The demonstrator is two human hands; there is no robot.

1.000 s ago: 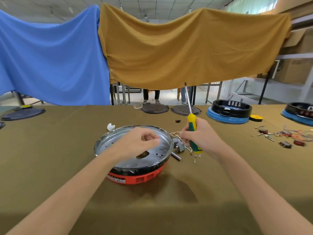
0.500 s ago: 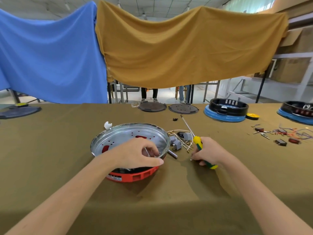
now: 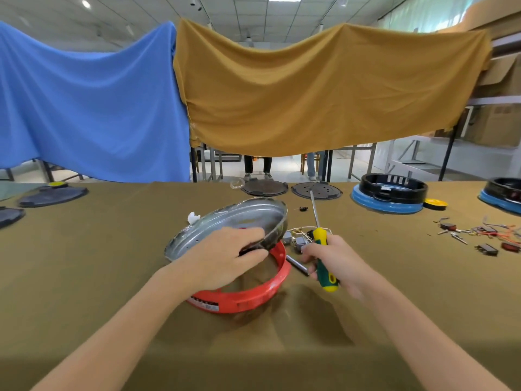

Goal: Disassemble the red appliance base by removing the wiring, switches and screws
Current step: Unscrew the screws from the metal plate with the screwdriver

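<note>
The red appliance base [image 3: 253, 294] stands on the olive table in the middle. A round silver metal pan [image 3: 225, 224] is tilted up out of it, its right side raised. My left hand [image 3: 222, 258] grips the pan's near rim, thumb underneath. To the right of the base, my right hand [image 3: 335, 263] holds a yellow-green screwdriver [image 3: 322, 252] with its shaft pointing up and away. A pile of removed switches and wires [image 3: 298, 239] lies between the base and my right hand, beside a short metal rod [image 3: 297, 265].
Two dark round plates [image 3: 315, 190] lie at the table's far edge. Blue-and-black appliance bases [image 3: 387, 193] stand at the back right, with a yellow disc [image 3: 435, 204]. Loose wires and switches [image 3: 485, 232] lie at the right. A white scrap [image 3: 192, 218] sits behind the pan.
My left hand has lifted the silver pan's right side up out of the red base, baring the red ring. My right hand still holds the screwdriver, which now stands more upright.
</note>
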